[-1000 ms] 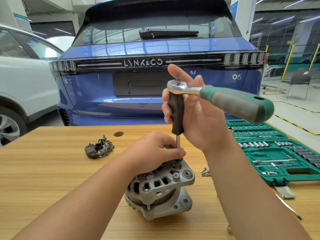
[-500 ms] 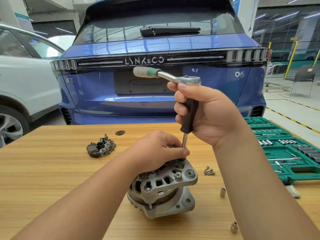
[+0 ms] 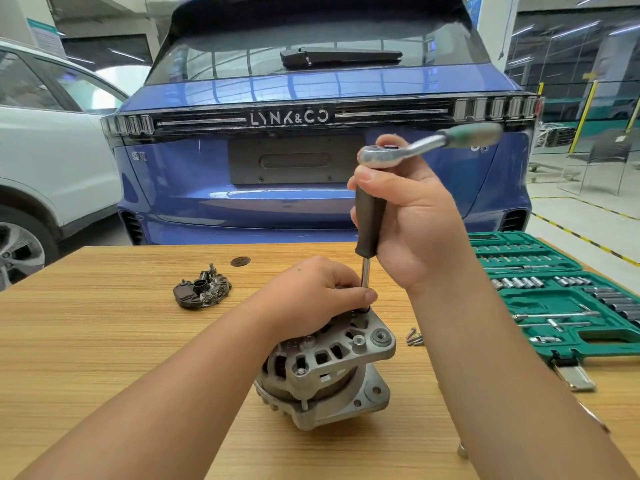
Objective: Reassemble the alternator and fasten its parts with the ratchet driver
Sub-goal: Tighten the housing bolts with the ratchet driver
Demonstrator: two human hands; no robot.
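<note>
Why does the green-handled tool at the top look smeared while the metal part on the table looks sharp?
In the head view, the ratchet handle is streaked by motion blur, while the alternator under the left hand is crisp. The right hand gripping the black driver grip is fairly sharp. The wide lens bows the table edge, and ceiling lights glare off the blue car.

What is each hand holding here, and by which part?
Right hand grips the ratchet driver by its black upright handle. Left hand rests on the alternator, fingertips steadying the shaft's lower end.
</note>
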